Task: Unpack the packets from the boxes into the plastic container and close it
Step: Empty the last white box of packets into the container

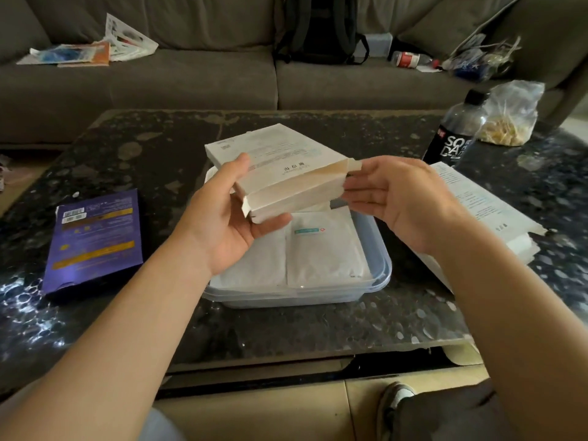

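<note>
- We see the left hand (229,227) gripping a white box (280,167): the thumb lies on its printed top face and the fingers (273,222) curl under its near edge.
- The box is held in the air, tilted, just above the far part of the plastic container (377,275).
- Its right end is open, with a flap (354,164) sticking out sideways.
- The right hand (401,198) is at that open end. Its fingers (359,198) are nearly straight and point at the opening, gripping nothing. The flap lies just over them, though we cannot tell whether it touches.
- The container stands lidless on the dark speckled counter (286,329), between our two forearms.
- White packets lie flat inside it: one with a teal label (324,249) on the right and a plain one (254,265) beside it on the left.
- A purple box (92,243) lies flat on the counter, left of the container.
- A second white box (486,211) lies on the right, partly behind the right forearm.
- Farther right stand a dark soda bottle (455,132) and, just beside it, a clear bag (509,119) with something yellowish in it.
- Behind the counter we see a grey sofa (191,78) carrying papers (82,52) and a black backpack (318,27).
</note>
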`<move>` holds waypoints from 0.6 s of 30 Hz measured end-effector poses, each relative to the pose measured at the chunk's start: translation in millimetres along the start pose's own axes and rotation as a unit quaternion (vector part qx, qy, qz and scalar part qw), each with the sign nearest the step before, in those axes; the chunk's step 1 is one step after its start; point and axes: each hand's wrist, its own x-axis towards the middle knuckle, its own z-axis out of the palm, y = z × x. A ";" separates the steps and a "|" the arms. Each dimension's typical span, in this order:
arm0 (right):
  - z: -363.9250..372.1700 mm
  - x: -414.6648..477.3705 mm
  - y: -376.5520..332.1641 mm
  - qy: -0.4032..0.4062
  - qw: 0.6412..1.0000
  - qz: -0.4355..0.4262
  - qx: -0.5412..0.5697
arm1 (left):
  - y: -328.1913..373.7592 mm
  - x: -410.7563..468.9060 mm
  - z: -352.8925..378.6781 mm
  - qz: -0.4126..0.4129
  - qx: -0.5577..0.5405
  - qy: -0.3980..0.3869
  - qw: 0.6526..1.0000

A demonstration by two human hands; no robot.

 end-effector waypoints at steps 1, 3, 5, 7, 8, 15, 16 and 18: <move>-4.9 -3.8 -2.4 -0.006 0.998 0.013 0.055 | -3.4 -2.2 7.6 -0.010 0.008 -0.012 1.000; -16.8 -12.8 -5.3 -0.013 0.994 0.014 0.105 | -9.9 -5.6 26.8 -0.022 0.033 -0.038 0.998; -31.9 -21.6 -7.9 0.029 0.996 -0.008 0.081 | -17.8 -6.3 49.1 -0.021 0.047 -0.060 0.997; -51.1 -30.2 -10.6 0.080 0.996 -0.015 0.048 | -26.2 -4.0 71.9 -0.007 0.065 -0.072 0.995; -61.8 -34.2 -12.1 0.103 0.994 -0.013 0.042 | -31.1 -1.7 83.5 0.000 0.080 -0.075 0.994; -140.0 -47.5 -4.5 0.242 0.969 -0.010 -0.051 | -74.2 19.3 158.4 -0.047 0.138 -0.104 0.984; -149.1 -47.5 -0.8 0.253 0.965 -0.007 -0.065 | -80.7 22.3 165.2 -0.056 0.145 -0.106 0.982; -165.1 -46.1 6.3 0.271 0.959 -0.002 -0.087 | -94.1 27.9 175.9 -0.059 0.173 -0.097 0.978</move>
